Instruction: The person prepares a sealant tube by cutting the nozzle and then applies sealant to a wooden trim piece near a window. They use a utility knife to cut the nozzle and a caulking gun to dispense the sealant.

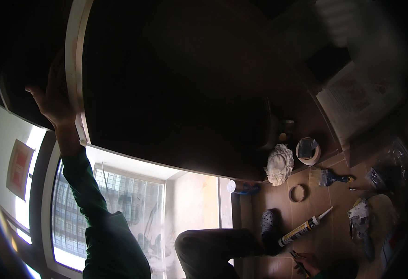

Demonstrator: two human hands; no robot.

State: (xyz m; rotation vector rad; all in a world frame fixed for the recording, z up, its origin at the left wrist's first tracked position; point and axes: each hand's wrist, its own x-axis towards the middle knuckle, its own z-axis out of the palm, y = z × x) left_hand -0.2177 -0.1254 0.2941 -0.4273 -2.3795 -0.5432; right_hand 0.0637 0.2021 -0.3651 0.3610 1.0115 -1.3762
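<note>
Foremost is a green sleeve [113,242], its left hand [59,109] spread loose at a pale strip [76,56], fingertips lost in shadow. Over by the brown floor [322,197], the right hand [309,263] grips a slim tool [298,258] near a tube [299,231]; a brush [325,178] lies toward the floor's far edge.

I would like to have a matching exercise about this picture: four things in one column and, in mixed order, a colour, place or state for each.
1. paintbrush
2. crumpled cloth
3. sealant cartridge
4. right hand

A. lying beside the dotted shoe
B. holding a slim dark tool
C. with a bluish handle
D. whitish

Pairs: 1-C; 2-D; 3-A; 4-B
</note>
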